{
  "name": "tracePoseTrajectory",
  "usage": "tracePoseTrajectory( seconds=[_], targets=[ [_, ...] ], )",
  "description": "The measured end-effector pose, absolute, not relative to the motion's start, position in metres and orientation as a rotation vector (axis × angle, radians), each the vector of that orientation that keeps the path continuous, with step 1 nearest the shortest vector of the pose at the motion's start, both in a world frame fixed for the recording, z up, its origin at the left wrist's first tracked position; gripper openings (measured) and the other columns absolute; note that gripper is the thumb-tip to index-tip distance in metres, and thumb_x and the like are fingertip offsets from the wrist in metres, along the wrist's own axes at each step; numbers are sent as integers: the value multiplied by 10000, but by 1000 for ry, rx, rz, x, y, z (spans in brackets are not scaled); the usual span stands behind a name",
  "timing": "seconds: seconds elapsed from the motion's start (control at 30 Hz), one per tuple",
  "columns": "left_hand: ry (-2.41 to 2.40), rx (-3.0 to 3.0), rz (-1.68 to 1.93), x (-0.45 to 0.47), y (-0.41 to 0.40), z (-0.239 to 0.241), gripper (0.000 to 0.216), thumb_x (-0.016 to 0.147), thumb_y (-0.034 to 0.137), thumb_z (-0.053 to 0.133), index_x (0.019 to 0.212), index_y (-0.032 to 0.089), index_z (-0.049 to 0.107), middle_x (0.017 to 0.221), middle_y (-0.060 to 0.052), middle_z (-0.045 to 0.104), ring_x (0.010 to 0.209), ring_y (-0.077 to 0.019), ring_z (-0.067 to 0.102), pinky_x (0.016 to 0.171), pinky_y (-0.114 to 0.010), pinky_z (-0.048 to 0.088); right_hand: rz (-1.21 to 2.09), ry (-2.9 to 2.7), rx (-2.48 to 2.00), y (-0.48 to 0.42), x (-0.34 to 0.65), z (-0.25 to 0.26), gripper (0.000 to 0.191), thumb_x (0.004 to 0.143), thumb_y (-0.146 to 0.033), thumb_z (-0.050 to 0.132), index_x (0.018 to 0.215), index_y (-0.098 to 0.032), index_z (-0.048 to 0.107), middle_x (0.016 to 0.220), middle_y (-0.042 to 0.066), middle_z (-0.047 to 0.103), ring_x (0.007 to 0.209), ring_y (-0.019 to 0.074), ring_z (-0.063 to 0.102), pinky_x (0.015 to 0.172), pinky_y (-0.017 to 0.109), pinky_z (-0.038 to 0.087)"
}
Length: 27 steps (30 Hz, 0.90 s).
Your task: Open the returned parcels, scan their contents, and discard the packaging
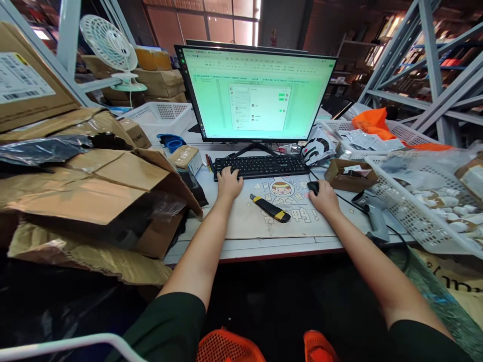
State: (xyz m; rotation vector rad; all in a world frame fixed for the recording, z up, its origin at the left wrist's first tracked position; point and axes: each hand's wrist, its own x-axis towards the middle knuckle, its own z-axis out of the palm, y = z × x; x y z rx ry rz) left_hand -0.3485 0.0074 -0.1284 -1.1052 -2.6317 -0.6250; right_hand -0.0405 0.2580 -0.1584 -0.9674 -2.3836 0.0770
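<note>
My left hand point(229, 182) rests on the left end of the black keyboard point(267, 165), its fingers spread over the keys. On the desk mat point(241, 221), my right hand point(325, 197) is closed over a black computer mouse point(313, 187), most of which it hides. Between my forearms lies a black and yellow utility knife point(270, 208). Behind the keyboard stands a lit monitor point(260, 95) showing a spreadsheet with a chat window on top.
Opened cardboard boxes point(94, 186) crowd the left side. To the right are a barcode scanner point(376, 221), a small open box point(350, 175) and a white plastic basket point(407, 211) holding small white items. A fan point(109, 42) stands at the back left.
</note>
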Motion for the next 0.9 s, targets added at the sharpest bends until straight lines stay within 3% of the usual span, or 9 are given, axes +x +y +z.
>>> tracePoseTrajectory(
  seconds=[0.2,0.3,0.5,0.77,0.9],
  targets=[
    [-2629,-1091,-617,-349,7,-129,522,1016,336,507,1461,139,694,1597,-236,528,1536,-385,431,1296,-613,326,81,-2396,-952,259,-40,-159,580,928,-359,555,1444,-110,640,1507,233,594,1294,421,612,1114,563,530],
    [-2626,-1085,-616,-348,7,-128,507,1015,334,513,1450,156,702,1592,-226,537,1532,-382,436,1295,-608,328,100,-2329,-902,260,-38,-161,607,905,-354,571,1450,-90,607,1484,247,600,1329,420,597,1126,563,533],
    [-2626,-1087,-616,-350,8,-130,513,1015,338,510,1453,150,700,1588,-230,536,1525,-383,443,1295,-604,330,89,-2309,-948,259,-37,-163,509,885,-362,581,1310,-107,696,1440,253,614,1245,423,632,1094,568,549],
    [-2619,-1074,-616,-351,9,-132,516,1012,341,499,1451,164,704,1594,-221,536,1518,-384,450,1293,-610,330,110,-2325,-860,267,-40,-167,596,919,-358,547,1441,-100,673,1456,233,621,1312,400,615,1151,552,521],
    [-2614,-1079,-616,-351,8,-132,521,1011,340,502,1455,157,702,1593,-225,538,1514,-384,456,1295,-604,328,141,-2340,-846,269,-39,-168,546,935,-369,543,1371,-94,724,1453,249,616,1335,408,602,1166,562,508]
  ],
)
